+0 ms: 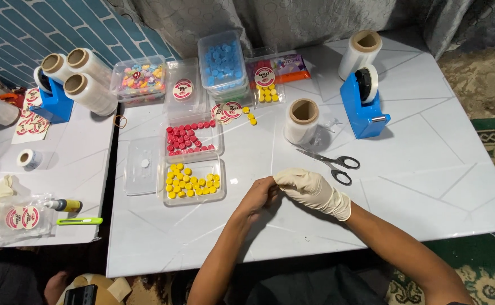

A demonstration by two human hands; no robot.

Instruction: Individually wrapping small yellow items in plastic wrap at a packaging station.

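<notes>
Right hand [309, 189] wears cream latex glove [327, 199] | bare left hand [259, 196] fingers pinching its fingertip, apparently | glove thin, stretchy, tear-prone; grip at cuff | white worktop [428, 169].

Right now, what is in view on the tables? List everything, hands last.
Tape dispensers: two, blue, one per table.
Film rolls: five in full view, clear; three far left.
Scissors: one, black handles, beside the hands.
Yellow pieces tray: one, clear, centre.
Red pieces tray: one, clear, behind the yellow.
Blue pieces tub: one, clear, rear.
Mixed sweets box: one, rear left.
Round stickers: several, red and white.
Cutter: one, green, left table.
Left hand: bare, touching the glove's fingers.
Right hand: in cream glove.
</notes>
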